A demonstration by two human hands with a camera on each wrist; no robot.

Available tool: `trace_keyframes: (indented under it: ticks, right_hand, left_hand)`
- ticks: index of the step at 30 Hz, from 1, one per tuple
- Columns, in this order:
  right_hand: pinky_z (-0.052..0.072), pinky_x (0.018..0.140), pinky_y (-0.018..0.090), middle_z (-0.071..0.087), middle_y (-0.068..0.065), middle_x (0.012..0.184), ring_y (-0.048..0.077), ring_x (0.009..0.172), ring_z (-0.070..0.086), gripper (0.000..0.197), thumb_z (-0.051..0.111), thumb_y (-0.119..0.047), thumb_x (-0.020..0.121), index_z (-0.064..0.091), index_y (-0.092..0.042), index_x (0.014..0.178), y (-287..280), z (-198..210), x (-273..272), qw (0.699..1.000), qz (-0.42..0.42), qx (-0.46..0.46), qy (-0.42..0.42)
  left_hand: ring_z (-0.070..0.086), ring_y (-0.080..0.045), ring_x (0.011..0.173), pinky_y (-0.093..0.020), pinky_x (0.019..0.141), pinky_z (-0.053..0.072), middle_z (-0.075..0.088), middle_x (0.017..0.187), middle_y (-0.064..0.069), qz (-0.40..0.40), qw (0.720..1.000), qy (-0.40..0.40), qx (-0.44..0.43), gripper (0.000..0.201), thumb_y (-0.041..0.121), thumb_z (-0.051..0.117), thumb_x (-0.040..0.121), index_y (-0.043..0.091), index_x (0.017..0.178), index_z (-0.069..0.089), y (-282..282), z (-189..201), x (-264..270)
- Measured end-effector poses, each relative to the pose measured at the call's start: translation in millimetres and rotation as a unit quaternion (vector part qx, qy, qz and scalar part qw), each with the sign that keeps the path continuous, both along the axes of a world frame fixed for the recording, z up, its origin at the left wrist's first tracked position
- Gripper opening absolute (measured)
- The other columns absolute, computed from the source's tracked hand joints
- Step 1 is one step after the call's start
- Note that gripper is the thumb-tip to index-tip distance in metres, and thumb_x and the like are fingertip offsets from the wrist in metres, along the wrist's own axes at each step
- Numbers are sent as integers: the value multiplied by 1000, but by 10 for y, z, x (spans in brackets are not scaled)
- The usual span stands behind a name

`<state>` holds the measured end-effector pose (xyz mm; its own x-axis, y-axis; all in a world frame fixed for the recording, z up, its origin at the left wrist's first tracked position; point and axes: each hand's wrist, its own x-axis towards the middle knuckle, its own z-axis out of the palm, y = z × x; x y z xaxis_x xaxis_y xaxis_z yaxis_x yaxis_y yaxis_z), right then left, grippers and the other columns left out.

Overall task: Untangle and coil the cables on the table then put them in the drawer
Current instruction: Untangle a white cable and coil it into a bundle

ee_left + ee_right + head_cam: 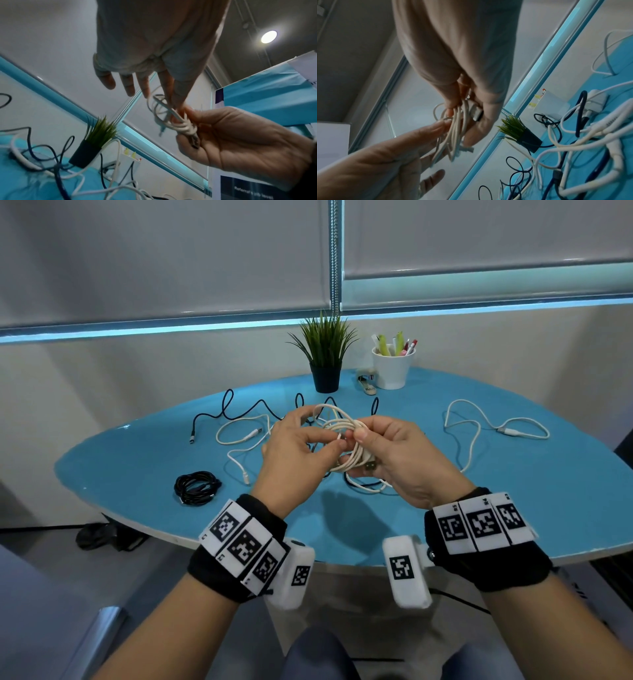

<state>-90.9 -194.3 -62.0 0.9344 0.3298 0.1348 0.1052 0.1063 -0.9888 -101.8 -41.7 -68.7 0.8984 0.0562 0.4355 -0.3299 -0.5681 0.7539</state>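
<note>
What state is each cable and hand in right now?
White cable bundle: coiled, held above the table.
Right hand: grips the coil.
Left hand: pinches a strand.
Black coiled cable: coiled, on the blue table.
Dark blue cable: uncoiled.
Loose white cable: uncoiled.

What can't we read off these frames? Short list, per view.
- Drawer: not in any view.
- White cable coil: the head view has the left hand and right hand covering its sides, so the loop count is unclear; the wrist views are motion-blurred.
- Loose cable tangle on the table: the hands hide its middle in the head view.
- Small object beside the white cup: too small to identify.
</note>
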Motion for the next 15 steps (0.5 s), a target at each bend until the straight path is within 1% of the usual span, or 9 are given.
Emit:
trace_keyframes:
  ticks: [1, 3, 6, 8, 9, 11, 12, 13, 15]
  right_hand:
    - [55, 70, 38, 69, 1, 72, 18, 66, 66, 21, 48, -10, 96, 65, -15, 84, 1, -1, 7, 1000, -9, 5, 1]
    - [57, 70, 42, 69, 0, 67, 17, 61, 67, 21, 48, -9, 96, 65, -13, 84, -10, 4, 28, 999, -36, 19, 2]
    - [60, 60, 37, 62, 6, 63, 16, 53, 64, 20, 47, -8, 96, 62, -8, 84, -45, 25, 57, 995, -83, 56, 16]
    - [58, 62, 38, 57, 7, 64, 16, 51, 61, 21, 45, -9, 97, 61, -9, 84, -71, 22, 78, 992, -107, 65, 19]
    - [57, 64, 39, 56, 6, 64, 15, 51, 60, 21, 44, -10, 98, 60, -11, 84, -80, 16, 87, 992, -115, 56, 15]
    - [56, 64, 36, 54, 3, 64, 13, 52, 57, 22, 43, -10, 98, 60, -14, 84, -95, -7, 108, 992, -122, 17, -10]
    - [54, 61, 32, 53, 2, 64, 12, 52, 55, 23, 43, -9, 98, 60, -15, 84, -105, -21, 119, 992, -125, -10, -28]
    - [53, 58, 28, 52, 2, 64, 11, 52, 53, 23, 43, -8, 98, 60, -16, 84, -116, -34, 131, 990, -128, -36, -45]
    - [50, 57, 24, 51, 2, 64, 12, 54, 51, 25, 42, -7, 98, 59, -17, 83, -143, -46, 149, 987, -130, -68, -63]
  left_hand:
    - [41, -9, 125, -46, 106, 33, 49, 126, 13, -8, 1000, 2, -7, 11, 48, 63, 65, 47, 74, 70, 12, 4, 2]
    - [38, -10, 127, -46, 108, 31, 46, 127, 13, -29, 999, -2, 23, 13, 46, 64, 68, 46, 79, 71, 36, 18, -12]
    - [33, -13, 129, -43, 110, 27, 41, 128, 14, -71, 995, -4, 67, 10, 39, 74, 73, 42, 82, 70, 57, 40, -46]
    - [35, -12, 125, -35, 108, 29, 40, 125, 15, -95, 992, -14, 76, 12, 30, 74, 76, 40, 81, 70, 65, 36, -55]
    - [38, -10, 119, -28, 104, 31, 41, 120, 16, -107, 991, -19, 72, 9, 28, 73, 76, 36, 81, 71, 68, 43, -60]
    - [44, 1, 103, -11, 88, 36, 46, 109, 14, -141, 989, -15, 36, 6, 22, 73, 78, 25, 83, 73, 74, 67, -72]
    - [47, 5, 96, -8, 80, 38, 50, 103, 11, -163, 987, -9, 7, 5, 19, 72, 79, 21, 83, 73, 73, 84, -81]
    - [50, 5, 90, -9, 75, 39, 55, 96, 10, -181, 983, -9, -23, 5, 18, 69, 79, 19, 83, 73, 73, 102, -89]
    - [55, 0, 81, -13, 74, 42, 63, 82, 9, -204, 975, -16, -83, 9, 18, 62, 80, 17, 83, 71, 84, 141, -106]
